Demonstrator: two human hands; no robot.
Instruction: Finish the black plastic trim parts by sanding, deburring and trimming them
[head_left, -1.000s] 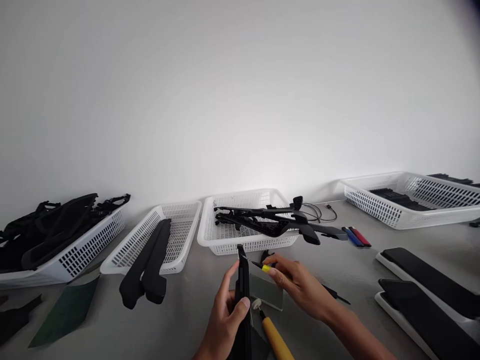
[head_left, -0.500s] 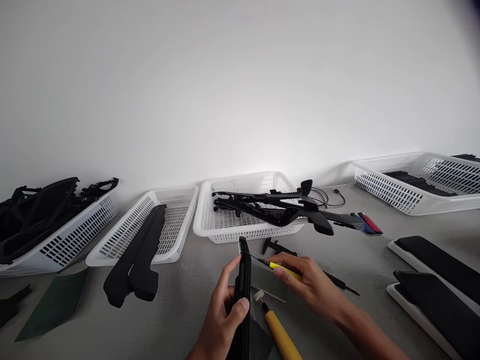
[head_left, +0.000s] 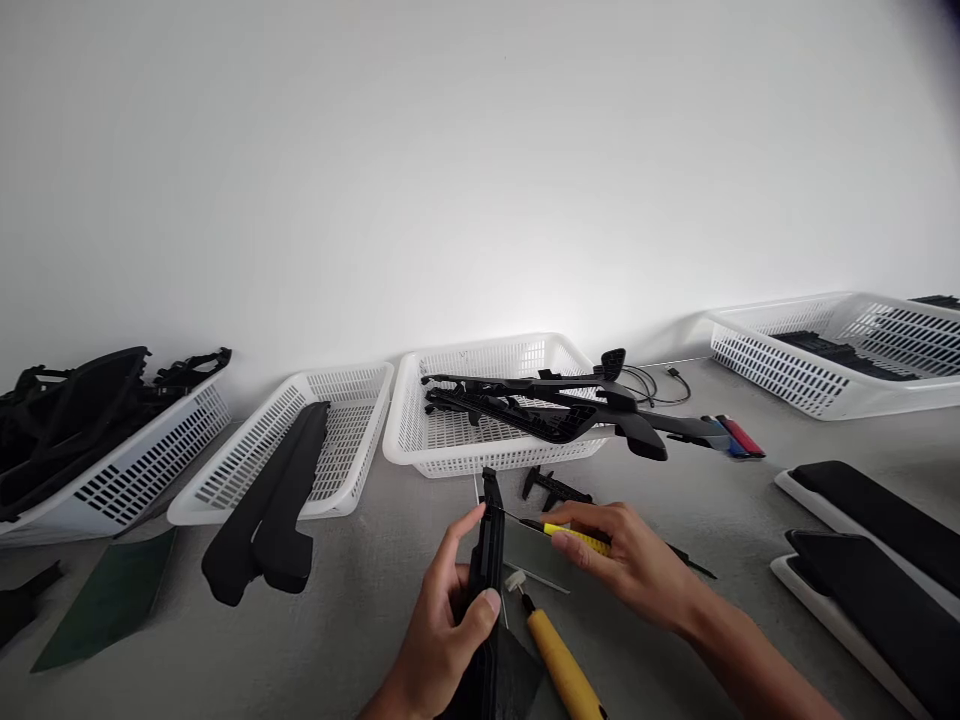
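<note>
My left hand grips a long narrow black plastic part, held on edge with its tip pointing away from me. My right hand holds a slim yellow-handled tool, its thin tip reaching toward the black part's upper end. A grey rectangular plate lies on the table between the hands. A second yellow-handled tool with a white tip lies just below the hands. A small black clip piece rests beyond my right hand.
Several white mesh baskets line the wall: one with black frames at left, one with two long black bars, one with black brackets, one at far right. Black pads on white trays lie right. A green sheet lies left.
The view has tilted, so everything sits a little lower and leftward. My right hand has drawn the yellow tool slightly right along the black part; my left hand keeps its grip.
</note>
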